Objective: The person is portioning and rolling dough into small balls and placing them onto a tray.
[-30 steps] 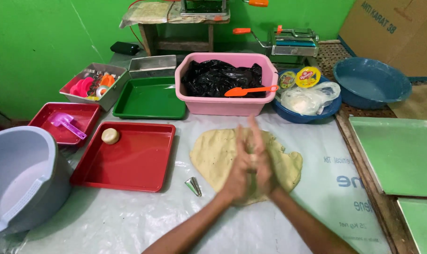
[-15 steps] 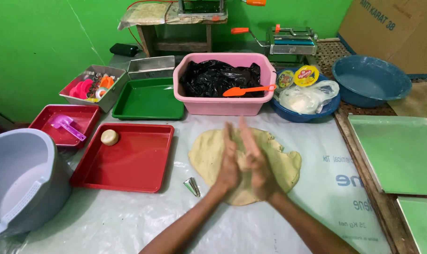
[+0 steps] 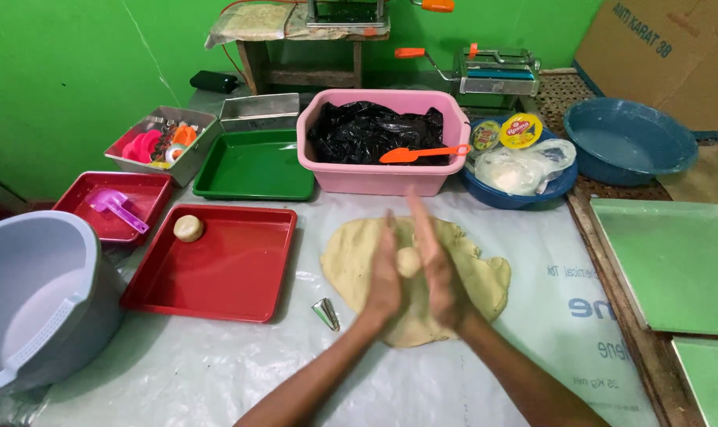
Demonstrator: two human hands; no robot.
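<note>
My left hand (image 3: 385, 277) and my right hand (image 3: 435, 265) are pressed palm to palm around a small pale dough ball (image 3: 408, 261), above a flat sheet of yellow dough (image 3: 485, 273) spread on the plastic-covered table. The ball shows between the two palms, with the fingers stretched out straight. A finished dough ball (image 3: 188, 228) lies in the far left corner of the red tray (image 3: 224, 273). A small metal cone (image 3: 326, 313) lies on the plastic just left of my left forearm.
A grey tub (image 3: 35, 300) stands at left. Behind are a small red tray (image 3: 110, 209) with a purple scoop, a green tray (image 3: 256, 168), a pink basin (image 3: 382, 178) with black plastic and an orange spatula, blue bowls (image 3: 629, 138), and green trays (image 3: 671, 265) at right.
My palms have slid against each other, left hand coming forward and right hand shifting, and the dough ball now shows between them. Nothing else on the table has moved.
</note>
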